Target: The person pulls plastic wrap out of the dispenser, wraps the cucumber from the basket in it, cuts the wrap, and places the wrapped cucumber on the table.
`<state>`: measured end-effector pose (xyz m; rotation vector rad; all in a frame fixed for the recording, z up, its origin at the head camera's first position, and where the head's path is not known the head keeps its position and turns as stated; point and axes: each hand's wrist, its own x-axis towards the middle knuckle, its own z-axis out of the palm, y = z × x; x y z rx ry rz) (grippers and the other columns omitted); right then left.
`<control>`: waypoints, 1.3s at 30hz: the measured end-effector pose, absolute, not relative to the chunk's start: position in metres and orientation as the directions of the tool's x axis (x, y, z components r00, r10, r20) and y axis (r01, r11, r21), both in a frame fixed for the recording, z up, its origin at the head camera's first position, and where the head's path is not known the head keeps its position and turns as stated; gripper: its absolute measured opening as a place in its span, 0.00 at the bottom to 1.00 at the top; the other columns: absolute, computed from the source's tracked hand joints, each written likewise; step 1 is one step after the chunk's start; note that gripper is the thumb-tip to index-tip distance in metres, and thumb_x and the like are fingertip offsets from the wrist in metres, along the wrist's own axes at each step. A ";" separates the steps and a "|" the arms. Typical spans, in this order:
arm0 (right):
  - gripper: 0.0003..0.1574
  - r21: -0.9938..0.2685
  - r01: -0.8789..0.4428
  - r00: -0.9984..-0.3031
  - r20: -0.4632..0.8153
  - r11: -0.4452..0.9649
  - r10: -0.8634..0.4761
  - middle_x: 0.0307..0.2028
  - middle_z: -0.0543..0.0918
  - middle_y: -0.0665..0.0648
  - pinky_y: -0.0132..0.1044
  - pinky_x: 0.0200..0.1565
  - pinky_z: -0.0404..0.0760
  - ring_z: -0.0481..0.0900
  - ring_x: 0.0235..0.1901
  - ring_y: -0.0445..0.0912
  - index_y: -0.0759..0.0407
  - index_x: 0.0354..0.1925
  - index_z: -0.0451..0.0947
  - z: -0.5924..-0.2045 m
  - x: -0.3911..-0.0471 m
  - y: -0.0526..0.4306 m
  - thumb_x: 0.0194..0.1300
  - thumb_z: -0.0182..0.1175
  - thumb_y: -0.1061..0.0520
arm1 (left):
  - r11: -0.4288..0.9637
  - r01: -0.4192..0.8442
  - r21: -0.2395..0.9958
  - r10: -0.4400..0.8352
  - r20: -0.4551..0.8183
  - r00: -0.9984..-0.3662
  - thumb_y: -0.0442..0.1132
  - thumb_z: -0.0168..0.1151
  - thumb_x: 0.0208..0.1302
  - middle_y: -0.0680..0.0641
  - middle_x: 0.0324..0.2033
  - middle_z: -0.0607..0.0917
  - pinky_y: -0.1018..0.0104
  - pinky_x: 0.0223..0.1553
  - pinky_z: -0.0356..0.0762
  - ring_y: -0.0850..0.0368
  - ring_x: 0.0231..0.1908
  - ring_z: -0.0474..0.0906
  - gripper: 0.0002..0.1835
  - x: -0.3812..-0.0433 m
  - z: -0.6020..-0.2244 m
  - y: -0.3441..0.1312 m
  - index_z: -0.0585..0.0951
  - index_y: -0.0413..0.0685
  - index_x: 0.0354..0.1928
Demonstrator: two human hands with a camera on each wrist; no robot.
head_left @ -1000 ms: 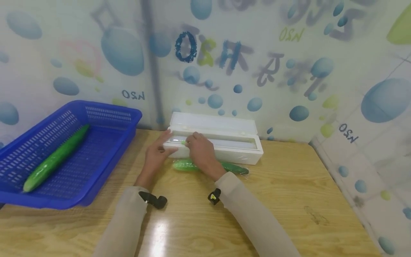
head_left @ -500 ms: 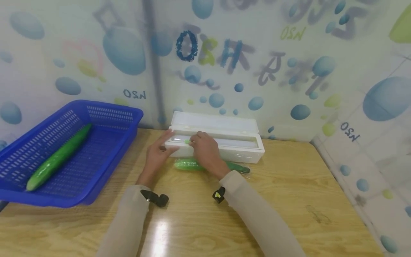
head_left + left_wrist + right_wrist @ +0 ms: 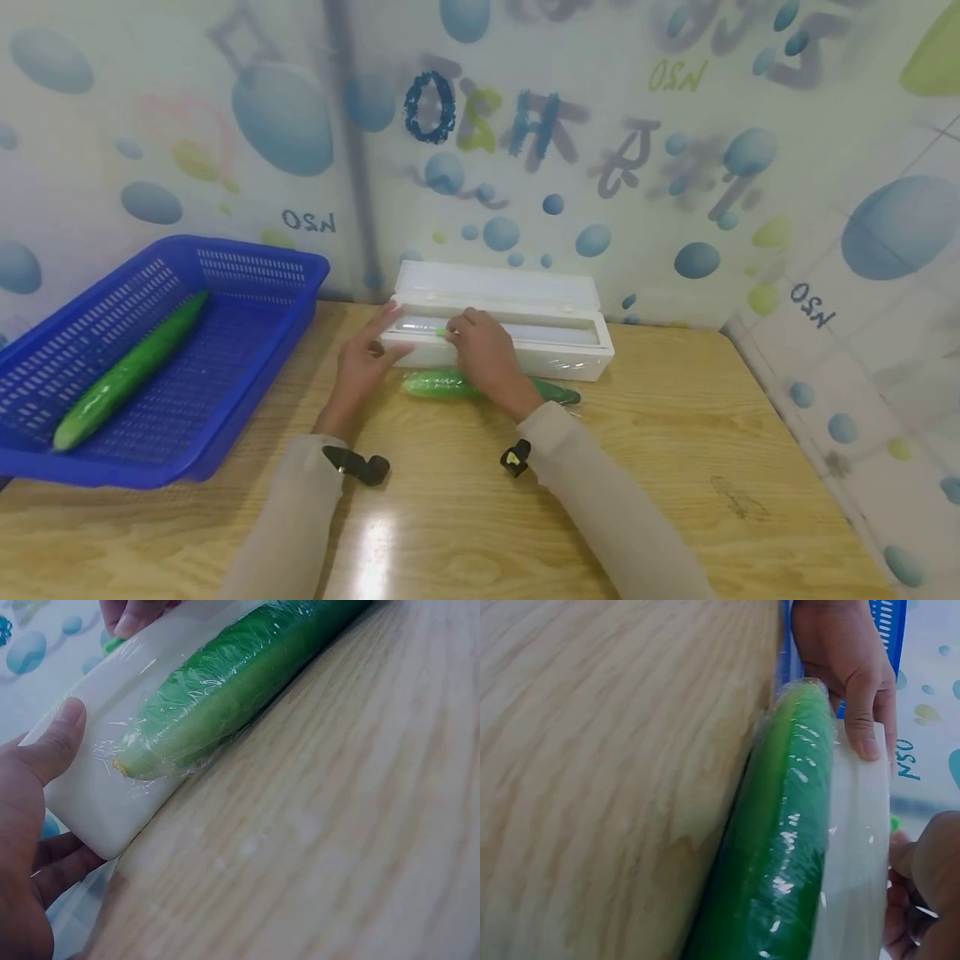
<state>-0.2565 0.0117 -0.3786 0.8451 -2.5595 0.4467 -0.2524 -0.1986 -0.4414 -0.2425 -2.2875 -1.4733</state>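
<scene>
A white cling film dispenser (image 3: 573,363) lies along the back of the table with its lid raised and a film roll inside. My left hand (image 3: 362,362) grips its left end; in the left wrist view the thumb (image 3: 60,739) presses the front and fingers reach around the end. At the dispenser's front edge, my right hand (image 3: 483,354) pinches a small green slide cutter (image 3: 441,332), mostly hidden by the fingers. Right in front lies a cucumber (image 3: 431,384) wrapped in film, partly covered by my right hand; the right wrist view shows the wrapped cucumber (image 3: 784,840) close up.
A blue slotted basket (image 3: 202,442) stands at the left, holding another cucumber (image 3: 135,371). The wooden table (image 3: 637,467) meets a patterned wall (image 3: 525,125) at the back, and a second wall rises at the right.
My right hand has slid a little to the right along the dispenser, and the green slide cutter with it. My left hand keeps its grip on the left end.
</scene>
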 end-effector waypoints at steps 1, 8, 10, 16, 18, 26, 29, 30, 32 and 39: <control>0.08 -0.165 -0.627 -0.726 0.478 0.762 -0.494 0.37 0.78 0.54 0.35 0.40 0.77 0.76 0.37 0.47 0.60 0.42 0.80 -0.379 -0.256 0.012 0.69 0.57 0.59 | 0.432 0.363 0.826 -0.068 0.431 -0.900 0.47 0.69 0.58 0.56 0.68 0.65 0.64 0.50 0.69 0.59 0.66 0.60 0.32 -0.252 -0.442 -0.199 0.71 0.61 0.65; 0.08 -0.144 -0.630 -0.718 0.483 0.764 -0.501 0.36 0.78 0.54 0.35 0.40 0.77 0.76 0.36 0.47 0.60 0.43 0.80 -0.378 -0.255 0.012 0.69 0.57 0.58 | 0.399 0.400 0.825 -0.044 0.453 -0.890 0.43 0.69 0.58 0.57 0.68 0.65 0.68 0.45 0.70 0.60 0.66 0.61 0.32 -0.252 -0.444 -0.199 0.71 0.61 0.66; 0.09 -0.147 -0.628 -0.722 0.476 0.764 -0.501 0.37 0.79 0.54 0.35 0.40 0.77 0.76 0.37 0.47 0.60 0.43 0.80 -0.378 -0.255 0.012 0.69 0.57 0.58 | 0.385 0.410 0.827 -0.043 0.459 -0.887 0.42 0.69 0.58 0.56 0.67 0.66 0.72 0.45 0.69 0.60 0.65 0.62 0.31 -0.252 -0.444 -0.199 0.72 0.59 0.65; 0.09 -0.146 -0.608 -0.740 0.461 0.781 -0.490 0.38 0.80 0.53 0.35 0.40 0.77 0.76 0.38 0.46 0.58 0.43 0.81 -0.376 -0.255 0.013 0.68 0.57 0.57 | 0.359 0.422 0.833 -0.044 0.466 -0.883 0.40 0.70 0.57 0.55 0.66 0.68 0.70 0.60 0.63 0.59 0.66 0.61 0.30 -0.253 -0.445 -0.198 0.74 0.56 0.64; 0.09 -0.151 -0.601 -0.748 0.453 0.785 -0.486 0.38 0.80 0.53 0.35 0.40 0.77 0.76 0.38 0.46 0.58 0.43 0.81 -0.376 -0.254 0.014 0.68 0.57 0.57 | 0.363 0.420 0.832 -0.042 0.464 -0.885 0.40 0.70 0.57 0.55 0.66 0.69 0.67 0.60 0.63 0.59 0.66 0.61 0.30 -0.253 -0.445 -0.198 0.75 0.54 0.63; 0.08 -0.148 -0.598 -0.746 0.463 0.788 -0.479 0.38 0.81 0.54 0.35 0.39 0.78 0.76 0.38 0.47 0.59 0.41 0.81 -0.373 -0.254 0.022 0.68 0.58 0.58 | 0.394 0.427 0.814 -0.043 0.481 -0.876 0.40 0.70 0.57 0.52 0.66 0.69 0.75 0.53 0.66 0.55 0.66 0.62 0.29 -0.253 -0.441 -0.199 0.76 0.51 0.62; 0.08 -0.162 -0.604 -0.744 0.466 0.780 -0.479 0.37 0.80 0.54 0.36 0.38 0.78 0.75 0.36 0.48 0.60 0.40 0.81 -0.372 -0.253 0.025 0.68 0.58 0.59 | 0.371 0.426 0.825 -0.048 0.475 -0.878 0.40 0.70 0.56 0.53 0.65 0.69 0.78 0.49 0.67 0.56 0.66 0.62 0.28 -0.253 -0.440 -0.199 0.77 0.51 0.61; 0.07 -0.156 -0.606 -0.739 0.473 0.780 -0.479 0.36 0.80 0.54 0.35 0.38 0.78 0.75 0.36 0.47 0.61 0.40 0.81 -0.372 -0.253 0.026 0.67 0.59 0.60 | 0.368 0.425 0.827 -0.047 0.473 -0.880 0.40 0.70 0.57 0.53 0.65 0.69 0.78 0.49 0.67 0.56 0.66 0.61 0.28 -0.253 -0.440 -0.199 0.77 0.52 0.61; 0.07 -0.155 -0.610 -0.735 0.476 0.777 -0.482 0.36 0.80 0.54 0.35 0.37 0.78 0.75 0.35 0.47 0.61 0.40 0.81 -0.371 -0.253 0.028 0.66 0.59 0.60 | 0.362 0.423 0.831 -0.049 0.470 -0.881 0.41 0.70 0.57 0.54 0.65 0.69 0.79 0.50 0.66 0.57 0.66 0.61 0.28 -0.253 -0.441 -0.199 0.77 0.53 0.61; 0.08 -0.165 -0.587 -0.762 0.445 0.793 -0.471 0.37 0.81 0.54 0.35 0.38 0.78 0.75 0.37 0.47 0.59 0.41 0.82 -0.371 -0.254 0.036 0.67 0.59 0.57 | 0.381 0.432 0.818 -0.048 0.483 -0.874 0.40 0.70 0.56 0.53 0.65 0.70 0.78 0.49 0.66 0.57 0.66 0.61 0.27 -0.254 -0.444 -0.200 0.77 0.52 0.60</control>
